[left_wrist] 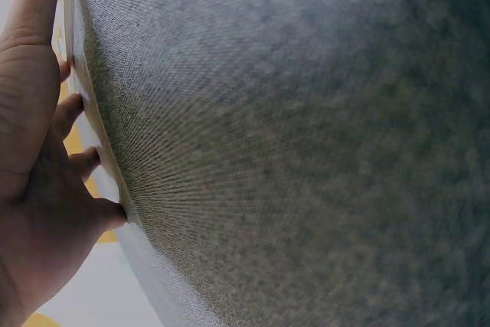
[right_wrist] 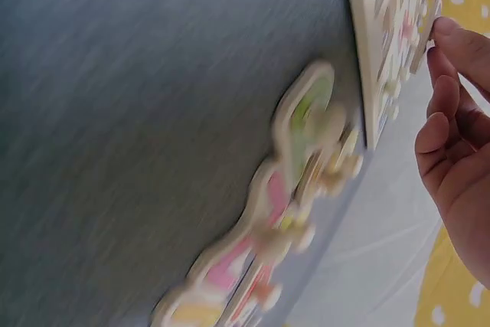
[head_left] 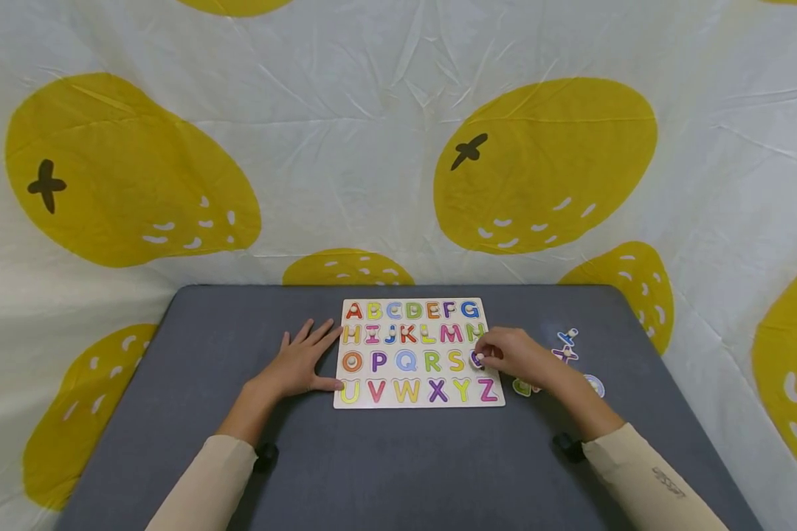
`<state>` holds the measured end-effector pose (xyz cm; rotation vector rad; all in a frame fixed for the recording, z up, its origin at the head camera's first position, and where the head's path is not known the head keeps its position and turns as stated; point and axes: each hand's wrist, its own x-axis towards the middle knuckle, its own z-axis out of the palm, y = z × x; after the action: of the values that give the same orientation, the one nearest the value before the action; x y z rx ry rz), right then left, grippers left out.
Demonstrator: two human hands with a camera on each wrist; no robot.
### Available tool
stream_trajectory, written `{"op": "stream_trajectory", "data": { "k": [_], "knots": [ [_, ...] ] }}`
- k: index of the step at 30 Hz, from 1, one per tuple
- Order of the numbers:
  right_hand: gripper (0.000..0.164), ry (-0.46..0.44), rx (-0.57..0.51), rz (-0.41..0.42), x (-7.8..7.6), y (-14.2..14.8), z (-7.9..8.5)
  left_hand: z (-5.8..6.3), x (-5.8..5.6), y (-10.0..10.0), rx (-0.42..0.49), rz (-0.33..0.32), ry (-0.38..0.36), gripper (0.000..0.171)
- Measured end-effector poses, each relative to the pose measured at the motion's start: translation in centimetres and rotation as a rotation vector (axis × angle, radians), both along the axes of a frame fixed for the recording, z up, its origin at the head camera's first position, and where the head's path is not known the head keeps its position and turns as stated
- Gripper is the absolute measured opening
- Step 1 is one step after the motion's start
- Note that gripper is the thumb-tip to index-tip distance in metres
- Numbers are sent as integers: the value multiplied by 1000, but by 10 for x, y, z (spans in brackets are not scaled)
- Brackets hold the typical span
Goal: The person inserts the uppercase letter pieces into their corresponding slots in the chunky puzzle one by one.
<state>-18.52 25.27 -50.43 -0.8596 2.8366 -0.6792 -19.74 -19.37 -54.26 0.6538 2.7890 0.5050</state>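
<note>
A wooden alphabet puzzle board (head_left: pixel 420 405) with rows of coloured letters lies on the grey table. My left hand (head_left: pixel 300 366) has its fingers spread flat, with fingertips and thumb touching the board's left edge. Over the right end of the third row, after the S, my right hand (head_left: pixel 514 355) pinches a small puzzle piece (head_left: pixel 478 359) by its knob. The right wrist view shows that piece (right_wrist: pixel 426 34) edge-on and tilted above the board, between thumb and fingers; its face is hidden there. Small knobs stand on many of the letters in the upper rows.
Loose knobbed puzzle pieces lie right of the board: a blue one (head_left: pixel 567 337), a purple-edged star shape (head_left: pixel 564 354), a round one (head_left: pixel 595 385) partly behind the right forearm, and a green one (head_left: pixel 522 387). A fruit-patterned cloth (head_left: pixel 372 184) hangs behind the table.
</note>
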Motion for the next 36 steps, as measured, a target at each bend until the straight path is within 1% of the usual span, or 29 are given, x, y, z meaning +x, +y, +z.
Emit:
{"op": "stream_trajectory", "data": {
  "k": [5,13,19,24,29,32,36],
  "knots": [
    [9,-11,0,5,-8,-22,-2,-1,-1,0,-8,-2,4,116],
    [10,-36,-28,42,-16,-61,-2,-3,-4,0,-4,-3,-2,117],
    [16,-46,-12,40,-21,-94,-4,-3,-4,0,-2,-3,3,116],
    [22,-75,2,26,-24,-122,-6,-4,-4,0,-1,-3,-1,117],
    [25,-62,8,29,-25,-149,-8,-4,-4,-1,-8,0,-7,117],
    [28,-46,34,27,-26,-161,-11,-4,-4,-1,-11,0,-5,116],
    [33,-39,66,2,-27,-175,-15,-3,-3,-1,-5,1,-6,116]
  ]
}}
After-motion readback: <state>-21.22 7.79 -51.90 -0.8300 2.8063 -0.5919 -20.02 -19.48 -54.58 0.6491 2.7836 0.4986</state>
